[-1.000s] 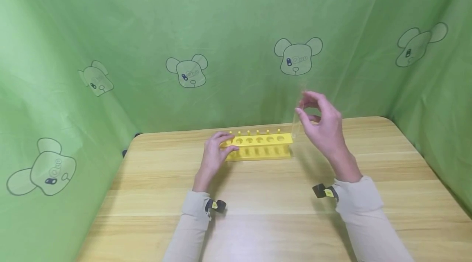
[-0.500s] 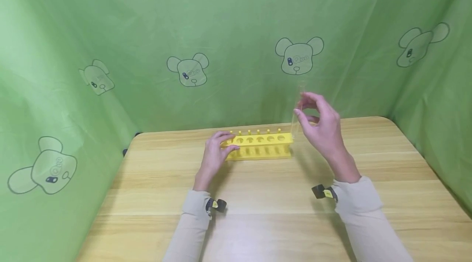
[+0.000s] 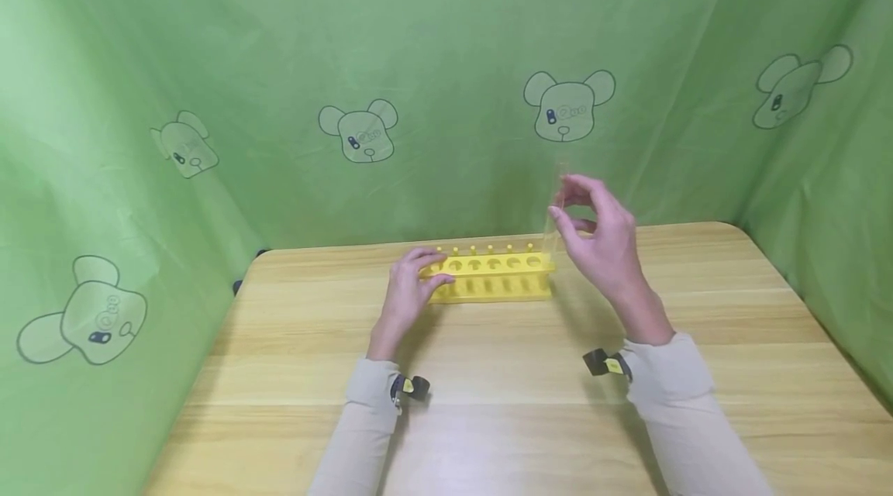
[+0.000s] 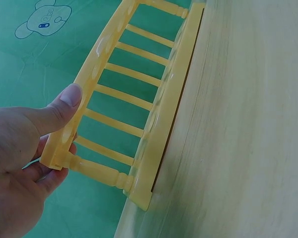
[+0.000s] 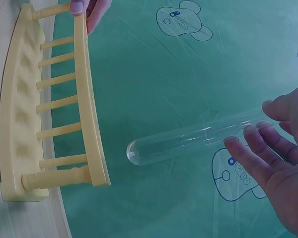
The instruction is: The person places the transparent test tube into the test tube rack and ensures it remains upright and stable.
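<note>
A yellow test tube rack (image 3: 491, 270) stands at the back of the table, with a row of round holes in its top bar and pegs behind them. My left hand (image 3: 407, 283) grips the left end of that top bar; in the left wrist view the thumb (image 4: 69, 96) lies over it and the fingers curl underneath. Between thumb and fingertips, my right hand (image 3: 601, 236) pinches a clear test tube (image 5: 174, 144). The tube is slightly tilted, rounded end down, above the rack's right end. In the right wrist view that rounded end is apart from the rack.
The wooden table (image 3: 488, 403) reaches toward me in front of the rack. Behind and at both sides hangs a green curtain (image 3: 446, 31) with bear-head prints. Each wrist carries a small black camera (image 3: 595, 362).
My right hand has shifted slightly left with the test tube, bringing its lower end over the rack's right end. The left hand and rack stay in place.
</note>
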Available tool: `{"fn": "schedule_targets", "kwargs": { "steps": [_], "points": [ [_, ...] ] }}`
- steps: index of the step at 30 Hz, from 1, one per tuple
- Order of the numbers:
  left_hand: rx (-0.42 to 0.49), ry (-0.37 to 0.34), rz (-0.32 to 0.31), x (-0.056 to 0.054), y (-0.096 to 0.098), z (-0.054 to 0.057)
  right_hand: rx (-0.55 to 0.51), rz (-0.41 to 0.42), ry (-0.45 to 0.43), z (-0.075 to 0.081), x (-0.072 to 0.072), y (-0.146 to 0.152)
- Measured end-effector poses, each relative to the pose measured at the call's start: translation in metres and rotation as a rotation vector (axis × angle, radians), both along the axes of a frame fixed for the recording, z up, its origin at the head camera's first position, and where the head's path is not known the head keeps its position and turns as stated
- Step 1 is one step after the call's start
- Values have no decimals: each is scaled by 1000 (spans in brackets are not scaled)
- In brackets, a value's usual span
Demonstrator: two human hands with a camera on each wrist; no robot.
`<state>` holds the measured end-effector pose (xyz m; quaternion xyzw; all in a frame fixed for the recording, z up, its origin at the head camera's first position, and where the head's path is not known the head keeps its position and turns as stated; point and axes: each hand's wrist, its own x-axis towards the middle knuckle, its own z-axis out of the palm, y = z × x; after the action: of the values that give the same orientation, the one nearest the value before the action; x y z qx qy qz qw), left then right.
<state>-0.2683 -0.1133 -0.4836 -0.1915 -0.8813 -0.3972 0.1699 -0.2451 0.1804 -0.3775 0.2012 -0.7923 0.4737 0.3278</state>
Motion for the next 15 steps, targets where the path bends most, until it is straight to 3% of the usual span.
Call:
{"fn": "schedule_targets", "kwargs": {
  "steps": [15],
  "points": [
    [14, 1, -14, 0, 0, -1, -22, 40, -5, 0, -3, -11]
  ]
}}
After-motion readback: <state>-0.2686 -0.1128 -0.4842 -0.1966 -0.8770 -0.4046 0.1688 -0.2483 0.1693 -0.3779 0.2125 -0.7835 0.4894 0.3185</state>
